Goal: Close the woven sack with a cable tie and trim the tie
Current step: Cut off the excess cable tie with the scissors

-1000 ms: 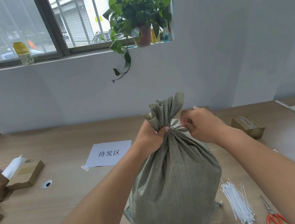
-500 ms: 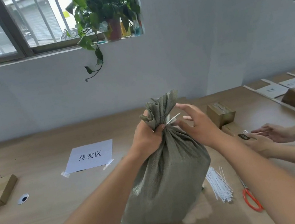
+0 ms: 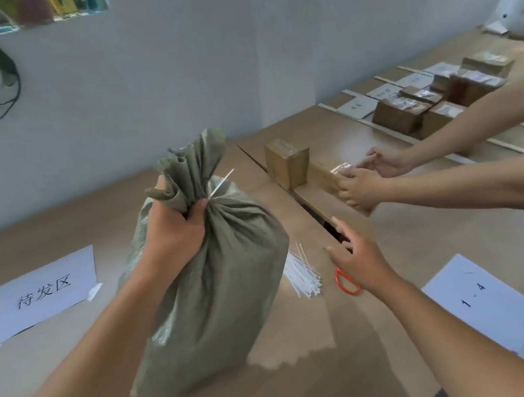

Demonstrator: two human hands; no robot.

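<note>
A full grey-green woven sack (image 3: 219, 285) stands upright on the wooden table. My left hand (image 3: 172, 230) grips its gathered neck. A white cable tie (image 3: 221, 182) circles the neck, its free tail sticking up to the right. My right hand (image 3: 355, 257) hovers open over the red-handled scissors (image 3: 346, 283), which lie right of the sack; the hand hides most of them. A bundle of white cable ties (image 3: 303, 274) lies between sack and scissors.
Another person's two hands (image 3: 365, 181) hold a cardboard box at the right. More brown boxes (image 3: 287, 162) stand behind. A paper label (image 3: 43, 297) is taped at the left, a sheet marked 1-4 (image 3: 482, 303) lies at the right. A seam (image 3: 290, 190) runs between tables.
My right hand has let go of the sack's neck and dropped down to the right, above the scissors. The view has swung right. The other person's hands now hold a box.
</note>
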